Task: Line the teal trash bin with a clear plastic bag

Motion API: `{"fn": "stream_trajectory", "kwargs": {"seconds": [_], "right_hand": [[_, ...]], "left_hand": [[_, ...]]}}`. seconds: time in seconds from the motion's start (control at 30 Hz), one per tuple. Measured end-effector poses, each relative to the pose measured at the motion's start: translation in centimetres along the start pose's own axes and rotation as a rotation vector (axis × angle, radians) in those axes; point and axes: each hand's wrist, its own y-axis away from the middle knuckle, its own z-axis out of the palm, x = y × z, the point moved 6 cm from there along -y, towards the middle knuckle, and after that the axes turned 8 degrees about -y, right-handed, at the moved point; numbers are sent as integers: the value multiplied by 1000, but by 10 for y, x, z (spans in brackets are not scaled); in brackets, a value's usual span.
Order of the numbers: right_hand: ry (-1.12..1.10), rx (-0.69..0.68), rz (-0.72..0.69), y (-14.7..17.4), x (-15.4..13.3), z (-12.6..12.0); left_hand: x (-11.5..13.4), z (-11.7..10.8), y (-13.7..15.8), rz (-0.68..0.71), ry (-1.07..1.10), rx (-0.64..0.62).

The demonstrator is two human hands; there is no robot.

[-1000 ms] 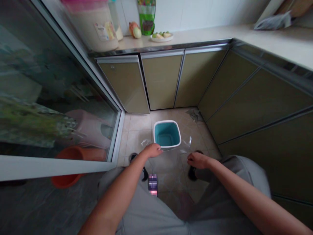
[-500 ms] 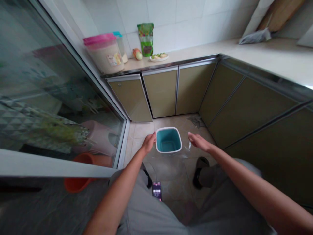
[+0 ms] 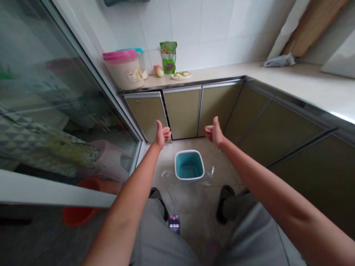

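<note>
My left hand (image 3: 162,135) is raised in front of the cabinets, its fingers curled into a fist and the thumb pointing up. Opposite it, my right hand (image 3: 215,132) makes the same thumb-up shape. I see nothing in either hand. Below and between them, a small teal bin (image 3: 190,164) with a white rim stands upright on the tiled floor, its inside facing me. Neither hand touches it. Clear plastic film (image 3: 169,180) lies on the floor around the bin's near side.
Tan cabinets (image 3: 183,112) run under the counter (image 3: 216,71), which bears a pink-lidded container (image 3: 124,72), a green pouch (image 3: 168,58), an onion (image 3: 159,71) and a plate of food (image 3: 181,75). A glass door (image 3: 69,92) is at left. A blurred-out package (image 3: 174,223) lies between my feet.
Both hands have risen away from the sides of the bin, and their thumbs now point up. The bin stays on the floor. My view has shifted slightly.
</note>
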Motion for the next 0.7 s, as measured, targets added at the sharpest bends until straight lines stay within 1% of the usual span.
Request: {"fn": "stream_trajectory", "kwargs": {"seconds": [0.03, 0.07, 0.1, 0.13, 0.17, 0.23, 0.33, 0.43, 0.5, 0.53, 0.6, 0.67, 0.7], "right_hand": [[-16, -7, 12, -7, 11, 13], [-37, -18, 28, -11, 22, 21], [-64, -31, 38, -14, 32, 27], [-94, -48, 39, -15, 39, 29], [-118, -63, 31, -17, 43, 29], [-154, -61, -7, -20, 41, 26], [-174, -46, -28, -26, 30, 21], [-154, -21, -65, -27, 23, 18], [-99, 19, -121, -21, 30, 13], [-52, 40, -148, -15, 37, 10], [86, 86, -171, 3, 61, 4], [294, 145, -138, 25, 93, 0], [434, 163, -102, 35, 110, 1]], "left_hand": [[-30, 10, -15, -129, 10, -15], [-56, 17, -25, -225, 23, -28], [-76, 23, -31, -282, 44, -45], [-90, 25, -34, -299, 70, -57], [-99, 25, -35, -298, 93, -62], [-102, 19, -35, -271, 128, -58], [-85, 7, -38, -229, 152, -49], [-70, 2, -42, -181, 176, -43], [-74, 1, -38, -151, 179, -21], [-82, 1, -32, -140, 167, 0], [-112, -5, -12, -150, 87, 73], [-154, -17, 16, -225, -104, 154], [-176, -25, 31, -281, -242, 176]]}}
